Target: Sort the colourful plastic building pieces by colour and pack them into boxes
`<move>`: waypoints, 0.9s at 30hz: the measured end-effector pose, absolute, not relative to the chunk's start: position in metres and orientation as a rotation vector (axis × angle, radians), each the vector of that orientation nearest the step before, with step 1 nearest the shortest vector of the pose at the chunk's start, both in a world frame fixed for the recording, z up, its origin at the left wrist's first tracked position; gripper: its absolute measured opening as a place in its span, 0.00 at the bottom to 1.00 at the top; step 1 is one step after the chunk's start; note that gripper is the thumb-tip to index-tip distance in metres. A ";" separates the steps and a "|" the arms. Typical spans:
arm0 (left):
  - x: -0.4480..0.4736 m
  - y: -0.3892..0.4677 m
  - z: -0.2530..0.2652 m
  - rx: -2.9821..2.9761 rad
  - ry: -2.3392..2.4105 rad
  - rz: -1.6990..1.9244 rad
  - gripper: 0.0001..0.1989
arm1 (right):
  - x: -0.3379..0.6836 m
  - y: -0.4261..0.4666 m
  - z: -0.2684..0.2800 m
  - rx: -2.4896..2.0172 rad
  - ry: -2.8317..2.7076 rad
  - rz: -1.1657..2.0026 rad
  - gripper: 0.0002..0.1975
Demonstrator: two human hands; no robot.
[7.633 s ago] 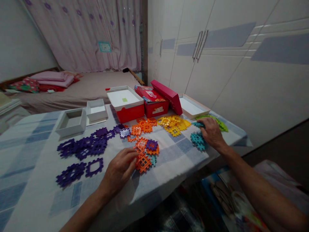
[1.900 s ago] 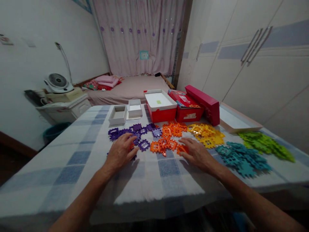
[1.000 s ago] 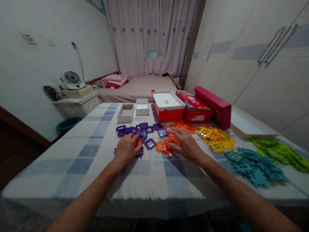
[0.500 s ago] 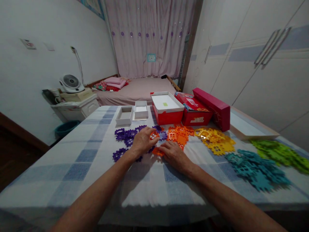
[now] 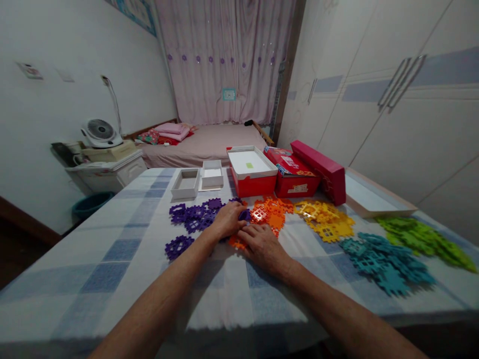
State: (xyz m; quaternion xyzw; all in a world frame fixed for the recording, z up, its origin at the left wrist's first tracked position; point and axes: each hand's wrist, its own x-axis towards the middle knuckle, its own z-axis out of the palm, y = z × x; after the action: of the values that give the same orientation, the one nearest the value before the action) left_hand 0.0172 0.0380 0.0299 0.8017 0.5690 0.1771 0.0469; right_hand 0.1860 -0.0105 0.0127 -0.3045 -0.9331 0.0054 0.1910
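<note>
My left hand (image 5: 227, 220) is curled over the right end of the purple interlocking pieces (image 5: 198, 217), fingers bent and close together; what they pinch, if anything, is hidden. Close beside it, my right hand (image 5: 262, 245) lies low, its fingers reaching left over an orange interlocking piece (image 5: 236, 243) on the cloth. The two hands' fingertips nearly meet. Beyond the right hand spreads a pile of orange pieces (image 5: 277, 219), some with window grids. A separate purple piece (image 5: 178, 247) lies left of my left forearm.
To the right lie yellow pieces (image 5: 329, 224), teal pieces (image 5: 389, 264) and green pieces (image 5: 422, 239). Along the back stand two small white boxes (image 5: 186, 183), a red box with a white tray top (image 5: 256, 185), another red box (image 5: 297, 185), a long crimson box (image 5: 318, 167) and a shallow lid (image 5: 377, 199).
The view has shifted, so the scene sits farther left. My left hand has moved closer to the right one, and the orange window piece by its fingers no longer shows clearly. My right hand stays low.
</note>
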 end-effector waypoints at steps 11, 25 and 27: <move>-0.006 0.021 0.041 2.377 1.999 0.746 0.26 | 0.195 0.000 0.007 -0.788 -2.437 0.308 0.14; -0.065 -0.012 0.015 2.166 2.326 0.711 0.23 | 0.226 0.071 0.055 -1.426 -2.300 -0.134 0.21; -0.065 -0.011 0.014 2.164 2.320 0.728 0.22 | 0.215 0.065 0.054 -1.363 -2.340 -0.177 0.22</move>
State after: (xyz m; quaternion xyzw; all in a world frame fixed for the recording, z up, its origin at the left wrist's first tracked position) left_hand -0.0649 -0.0106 0.0136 0.6639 0.7115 0.2232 -0.0567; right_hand 0.2152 0.0646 0.0539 -0.4909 -0.8425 -0.0636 0.2124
